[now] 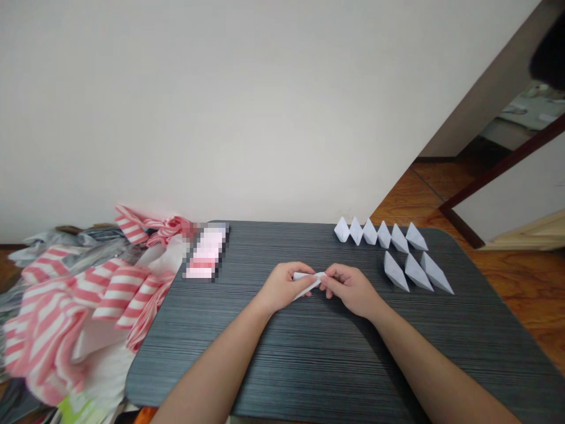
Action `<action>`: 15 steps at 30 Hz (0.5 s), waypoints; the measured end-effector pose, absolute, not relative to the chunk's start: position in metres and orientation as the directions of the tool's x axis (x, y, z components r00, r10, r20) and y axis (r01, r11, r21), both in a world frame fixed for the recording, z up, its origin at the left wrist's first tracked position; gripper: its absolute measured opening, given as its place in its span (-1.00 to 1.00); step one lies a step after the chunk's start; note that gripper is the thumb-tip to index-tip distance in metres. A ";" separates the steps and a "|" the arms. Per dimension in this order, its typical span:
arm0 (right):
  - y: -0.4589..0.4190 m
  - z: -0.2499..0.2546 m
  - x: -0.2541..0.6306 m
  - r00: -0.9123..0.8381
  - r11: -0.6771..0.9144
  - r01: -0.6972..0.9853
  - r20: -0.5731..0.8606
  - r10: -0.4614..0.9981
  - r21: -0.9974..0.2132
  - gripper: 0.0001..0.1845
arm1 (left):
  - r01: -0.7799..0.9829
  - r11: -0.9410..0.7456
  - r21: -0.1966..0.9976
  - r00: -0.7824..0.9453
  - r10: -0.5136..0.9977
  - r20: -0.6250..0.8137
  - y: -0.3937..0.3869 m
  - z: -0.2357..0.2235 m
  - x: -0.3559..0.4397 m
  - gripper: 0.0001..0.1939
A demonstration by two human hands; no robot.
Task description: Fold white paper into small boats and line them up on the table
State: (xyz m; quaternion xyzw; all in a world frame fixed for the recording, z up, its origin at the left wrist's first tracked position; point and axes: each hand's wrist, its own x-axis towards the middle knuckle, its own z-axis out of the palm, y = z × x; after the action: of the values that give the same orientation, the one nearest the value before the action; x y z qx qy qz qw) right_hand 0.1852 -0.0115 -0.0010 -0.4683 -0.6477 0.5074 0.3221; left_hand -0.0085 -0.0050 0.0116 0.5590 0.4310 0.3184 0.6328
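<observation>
A small folded piece of white paper (304, 286) is held between both hands above the dark table (309, 365). My left hand (282, 287) is closed around its left part, thumb on top and fingers behind. My right hand (348, 287) pinches the paper's right end between thumb and fingers. Part of the paper is hidden by the fingers. To the right of my right hand, several folded white paper boats (369, 232) stand in a back row, with 3 more paper boats (418, 272) in front of them.
At the table's back left lies a blurred-out flat object (205, 252). A heap of red-and-white striped cloth (57, 312) and other fabric lies beyond the table's left edge. A pale wall (247, 106) rises behind the table. Wooden floor (507, 282) shows at the right.
</observation>
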 end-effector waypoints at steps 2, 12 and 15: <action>-0.012 -0.001 0.184 -0.360 0.038 0.281 -0.069 0.930 -0.959 -0.74 | 0.093 0.162 0.982 0.433 0.882 -0.187 -0.005 0.013 -0.009 -0.67; -0.012 -0.002 0.182 -0.361 0.040 0.272 -0.063 0.931 -0.961 -0.73 | 0.170 0.144 0.975 0.388 0.900 -0.200 -0.005 0.015 -0.008 -0.69; -0.012 -0.003 0.184 -0.335 0.039 0.283 -0.061 0.940 -0.958 -0.72 | 0.146 0.199 0.969 0.382 0.892 -0.241 -0.006 0.015 -0.008 -0.68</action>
State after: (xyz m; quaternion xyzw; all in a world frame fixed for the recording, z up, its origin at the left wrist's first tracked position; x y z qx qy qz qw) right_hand 0.1837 -0.0120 -0.0027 -0.4756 -0.6428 0.5043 0.3261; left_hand -0.0085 -0.0058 0.0155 0.5564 0.4668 0.3020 0.6175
